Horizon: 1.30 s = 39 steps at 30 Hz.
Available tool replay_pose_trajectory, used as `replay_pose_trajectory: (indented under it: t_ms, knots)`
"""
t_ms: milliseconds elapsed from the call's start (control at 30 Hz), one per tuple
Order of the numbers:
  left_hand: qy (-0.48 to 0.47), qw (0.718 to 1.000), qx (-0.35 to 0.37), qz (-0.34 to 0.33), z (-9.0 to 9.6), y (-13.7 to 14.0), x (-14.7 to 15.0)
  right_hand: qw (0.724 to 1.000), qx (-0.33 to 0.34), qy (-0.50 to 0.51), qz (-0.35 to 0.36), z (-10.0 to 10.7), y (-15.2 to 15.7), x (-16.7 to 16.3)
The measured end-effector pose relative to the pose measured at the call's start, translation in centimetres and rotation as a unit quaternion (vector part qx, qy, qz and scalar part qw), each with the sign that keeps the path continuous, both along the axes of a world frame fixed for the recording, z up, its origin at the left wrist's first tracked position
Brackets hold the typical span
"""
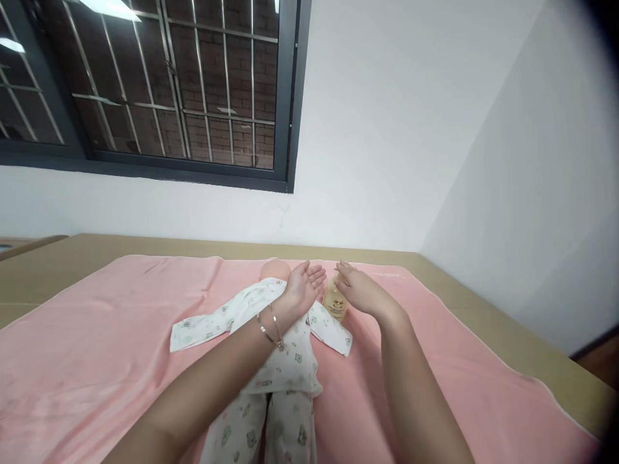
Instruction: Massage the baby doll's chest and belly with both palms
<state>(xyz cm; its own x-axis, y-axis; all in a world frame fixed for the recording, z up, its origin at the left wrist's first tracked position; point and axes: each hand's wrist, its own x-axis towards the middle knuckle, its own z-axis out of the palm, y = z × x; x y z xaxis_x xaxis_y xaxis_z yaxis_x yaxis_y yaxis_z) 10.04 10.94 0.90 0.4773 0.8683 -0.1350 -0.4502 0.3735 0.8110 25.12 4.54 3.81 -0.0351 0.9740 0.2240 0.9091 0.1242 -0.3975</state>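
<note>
My left hand (304, 288) is turned palm up, fingers stretched out and slightly cupped, with nothing visible in it. Just right of it stands a pump bottle (335, 304) of pale yellow liquid with a dark printed label. My right hand (362, 289) reaches over the bottle's top with its fingers extended and pointing left. Those fingers hide most of the pump head, so contact is hard to make out. Beneath my left forearm lies a doll (275, 269) on its back, dressed in a white patterned top (290, 361) and matching trousers (290, 425). My left hand and wrist cover part of it.
A pink blanket (120, 335) with some creases lies under the doll and bottle, over a tan tabletop (488, 322). Behind the table rises a white wall (367, 161). A dark-framed window (285, 129) with metal bars is at the upper left.
</note>
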Motion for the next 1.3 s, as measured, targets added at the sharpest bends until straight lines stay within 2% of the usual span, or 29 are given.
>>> replay_pose_trajectory:
  t_ms: [133,333,567,767,1000,1133,1233,1300]
  knots:
    - [-0.070,0.994,-0.083,-0.021,0.4,1.0,1.6,0.998,0.010,-0.052,-0.022,0.0,0.1,-1.1]
    - [-0.091,0.988,-0.123,-0.028,-0.3,0.2,1.1,0.980,0.000,-0.150,-0.129,0.8,0.2,-2.4]
    - [-0.105,0.980,-0.168,-0.036,0.0,-2.2,-3.2,0.971,-0.054,-0.127,-0.195,2.5,1.4,-3.4]
    - [-0.113,0.977,-0.174,-0.044,1.1,-5.1,-7.6,0.965,-0.029,-0.138,-0.222,1.5,1.7,-4.3]
    - [-0.124,0.977,-0.169,-0.023,2.0,-5.6,-12.0,0.968,-0.020,-0.108,-0.226,0.6,1.1,-3.0]
    - [-0.139,0.980,-0.142,0.000,2.6,-5.2,-14.2,0.971,-0.016,-0.122,-0.206,0.3,1.8,-3.8]
    - [-0.134,0.983,-0.123,0.018,3.2,-5.1,-15.2,0.979,0.050,-0.125,-0.155,-0.5,1.9,-6.5]
    - [-0.121,0.985,-0.123,0.032,3.6,-5.4,-15.5,0.986,0.115,-0.078,-0.095,-1.3,1.1,-9.1]
